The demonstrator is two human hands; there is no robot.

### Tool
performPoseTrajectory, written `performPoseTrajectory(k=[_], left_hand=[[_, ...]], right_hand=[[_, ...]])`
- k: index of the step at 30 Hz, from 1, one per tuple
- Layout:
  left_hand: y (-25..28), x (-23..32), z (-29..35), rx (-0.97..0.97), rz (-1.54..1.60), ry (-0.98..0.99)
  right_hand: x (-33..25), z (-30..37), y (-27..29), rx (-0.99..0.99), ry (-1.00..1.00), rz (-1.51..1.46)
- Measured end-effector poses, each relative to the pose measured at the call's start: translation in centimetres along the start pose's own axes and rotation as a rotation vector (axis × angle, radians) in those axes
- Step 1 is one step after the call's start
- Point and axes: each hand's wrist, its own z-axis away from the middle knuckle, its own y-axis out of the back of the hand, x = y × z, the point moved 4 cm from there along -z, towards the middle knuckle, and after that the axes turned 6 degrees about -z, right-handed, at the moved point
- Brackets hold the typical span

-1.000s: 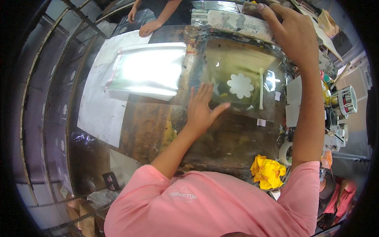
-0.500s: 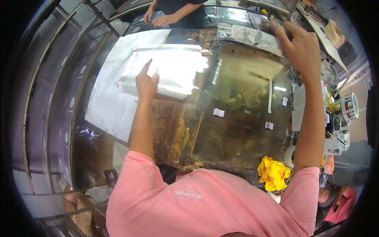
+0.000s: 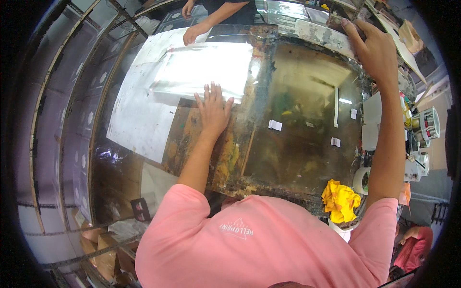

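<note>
1. A glossy stack of clear plastic sheets (image 3: 204,67), washed out by glare, lies left of centre, partly on a large white paper sheet (image 3: 137,110) spread over a brown, paint-stained worktop (image 3: 185,132).
2. The wearer's left hand (image 3: 213,113) is open and palm down, fingers spread, fingertips at the near edge of the stack.
3. The right hand (image 3: 378,53) is raised at upper right, fingers curled, by the end of a grey, paint-crusted bar (image 3: 317,32); whether it grips anything I cannot tell.
4. Across the table, a co-worker's hand (image 3: 194,34) is at the stack's far edge.
5. Right of the stack is an olive-tinted, see-through rectangular panel (image 3: 300,156), showing small white paper tabs (image 3: 275,125) and a narrow white strip (image 3: 336,106).
6. A crumpled yellow cloth (image 3: 341,200) sits at the panel's near right corner, beside a white roll (image 3: 361,181).
</note>
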Motion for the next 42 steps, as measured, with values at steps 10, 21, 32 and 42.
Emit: performPoseTrajectory(k=[10,21,32,42], left_hand=[[1.6,-1.6,-2.3,-0.037,0.055,0.058],[9.7,3.8,-7.9,-0.120,0.228,-0.187],[0.5,26.1,0.9,-0.201,0.239,-0.646],[1.0,31.2,3.8,-0.261,0.316,-0.721]], right_hand=[[0.3,1.3,-0.6,0.091,0.054,-0.029],[-0.6,-0.3,0.9,0.137,0.031,-0.064],[-0.2,-0.9,0.8,0.104,0.033,-0.052],[0.3,-2.5,0.9,0.126,0.050,-0.042]])
